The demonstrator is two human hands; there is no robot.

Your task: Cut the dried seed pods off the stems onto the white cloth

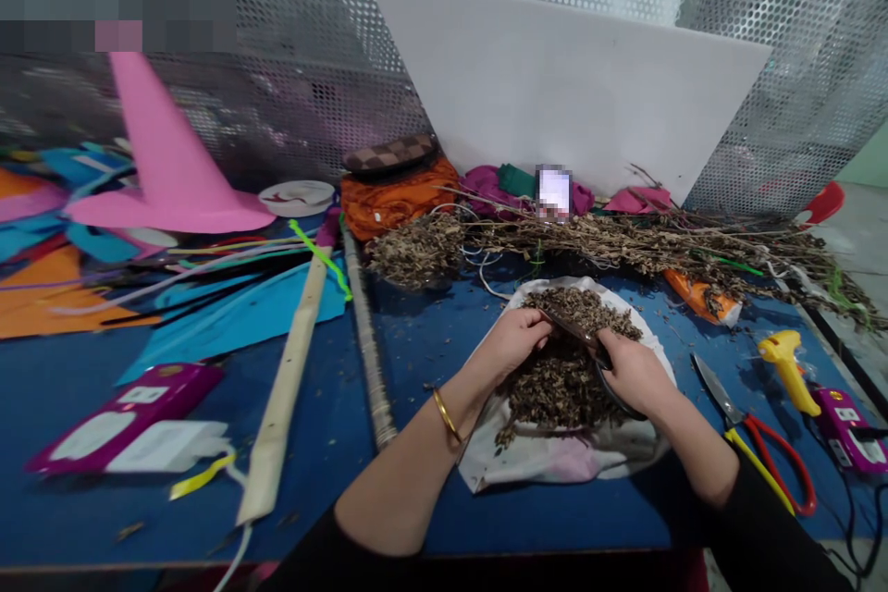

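Note:
My left hand (514, 342), a gold bangle on its wrist, is pinched closed over a heap of dry brown crumbled leaves (559, 388). What its fingertips hold is too small to make out. Scissors (570, 327) with dark handles are gripped in my right hand (635, 373), their blades pointing left toward my left fingertips. The leaves lie on a white cloth or bag (496, 462) spread on the blue table (423, 518).
Bundled dry stalks (624, 240) lie along the back. To the right are red-handled scissors (749, 435) and a yellow glue gun (789, 370). A wooden stick (288, 398), a wrapped pole (367, 342) and a pink felt hat (166, 166) are at left.

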